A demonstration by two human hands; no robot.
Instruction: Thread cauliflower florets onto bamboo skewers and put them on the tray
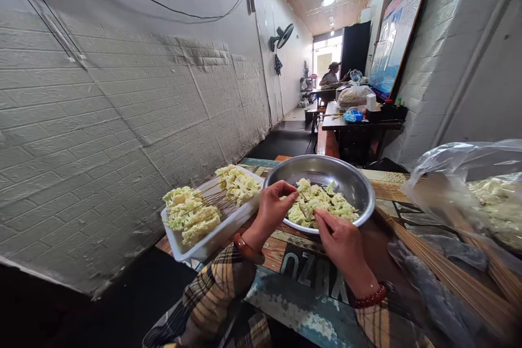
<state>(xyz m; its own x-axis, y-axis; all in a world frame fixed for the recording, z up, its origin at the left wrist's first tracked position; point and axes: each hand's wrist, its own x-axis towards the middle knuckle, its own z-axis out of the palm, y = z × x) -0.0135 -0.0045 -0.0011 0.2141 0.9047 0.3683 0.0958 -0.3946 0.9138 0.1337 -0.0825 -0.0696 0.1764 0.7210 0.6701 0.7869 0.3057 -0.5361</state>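
The left hand (274,207) and the right hand (338,236) both work over the near side of a steel bowl (368,198). In each grip the thumb and forefinger are pressed together at the tips, right at the cauliflower pieces (341,208); what lies between the fingertips is too small to tell. The left fingertips sit slightly farther out than the right ones. The left wrist wears a smooth bangle (248,250), the right a red beaded bracelet (370,297), both over plaid sleeves (218,288).

The cauliflower pieces cover the bottom of the bowl toward its near side, leaving bare metal at the far side. The bowl stands near the far edge of the table (291,304), whose patterned top shows large letters.

Along the table's left edge, beside the bowl, lies a white tray (207,247). In it are two clusters of skewered cauliflower (191,215), one at each end, with thin sticks between them. Toward the table's right edge lie a bundle of sticks (440,261) and a clear plastic bag (432,168) containing more cauliflower.

Beyond the far edge, a second table (346,126) carries another filled bag (354,95) and a blue packet (353,115). Farther back is a person in a cap (331,75).
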